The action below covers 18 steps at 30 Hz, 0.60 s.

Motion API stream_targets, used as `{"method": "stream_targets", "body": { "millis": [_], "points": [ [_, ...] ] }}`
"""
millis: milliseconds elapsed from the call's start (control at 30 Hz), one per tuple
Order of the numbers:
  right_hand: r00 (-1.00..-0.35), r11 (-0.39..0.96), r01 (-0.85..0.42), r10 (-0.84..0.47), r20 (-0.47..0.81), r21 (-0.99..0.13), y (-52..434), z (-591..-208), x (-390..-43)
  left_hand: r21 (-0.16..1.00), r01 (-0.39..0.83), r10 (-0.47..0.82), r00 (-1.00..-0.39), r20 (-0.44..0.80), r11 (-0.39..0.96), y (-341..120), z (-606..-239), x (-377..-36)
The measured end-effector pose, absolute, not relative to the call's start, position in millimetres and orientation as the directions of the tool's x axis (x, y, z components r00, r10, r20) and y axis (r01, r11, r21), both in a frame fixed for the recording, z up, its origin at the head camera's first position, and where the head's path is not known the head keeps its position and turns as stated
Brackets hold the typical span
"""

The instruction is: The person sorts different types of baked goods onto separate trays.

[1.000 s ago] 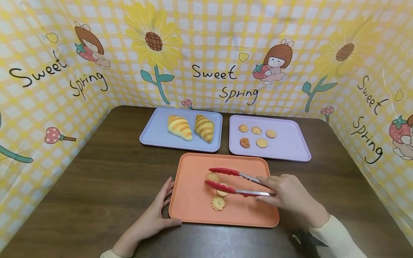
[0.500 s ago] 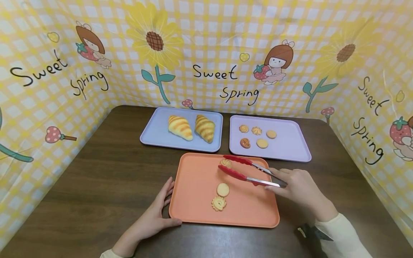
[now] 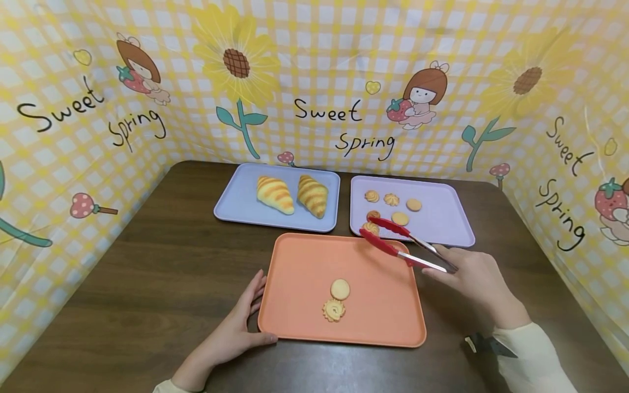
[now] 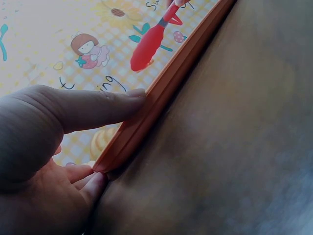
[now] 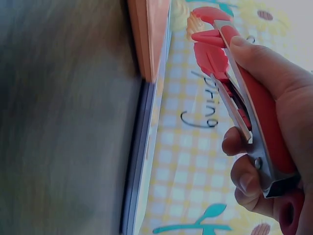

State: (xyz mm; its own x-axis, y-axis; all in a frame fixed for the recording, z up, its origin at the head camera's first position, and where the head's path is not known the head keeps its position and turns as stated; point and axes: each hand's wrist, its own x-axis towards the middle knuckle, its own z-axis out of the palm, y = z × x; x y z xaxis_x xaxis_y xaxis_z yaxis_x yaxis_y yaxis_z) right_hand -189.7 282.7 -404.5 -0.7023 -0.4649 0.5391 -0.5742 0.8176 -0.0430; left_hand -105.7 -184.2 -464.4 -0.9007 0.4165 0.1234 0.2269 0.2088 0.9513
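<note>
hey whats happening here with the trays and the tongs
A person's right hand holds red tongs that pinch a small cookie over the near edge of the purple tray, where four other cookies lie. The left hand rests against the orange tray, which holds two cookies. Two croissants sit on the blue tray behind.

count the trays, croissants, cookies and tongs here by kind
trays: 3 (blue, purple, orange)
croissants: 2
cookies: 7, with 5 at the purple tray, one in the tongs, and 2 on orange
tongs: 1
total: 13
</note>
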Motion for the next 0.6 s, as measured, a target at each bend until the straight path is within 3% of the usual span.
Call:
{"method": "stream_targets", "body": {
  "millis": [300,600],
  "points": [
    [-0.894,0.928,-0.357,-0.308,0.325,-0.103,304.5,-397.7,-195.7,0.948,0.236,0.416,-0.900,0.131,0.213,-184.3,-464.8,-106.3],
    [-0.935,0.956,-0.261,-0.215,0.283,-0.134,326.7,-404.4,-203.6,0.951,0.227,0.417,-0.901,0.122,0.212,-183.9,-463.5,-105.3]
  ]
}}
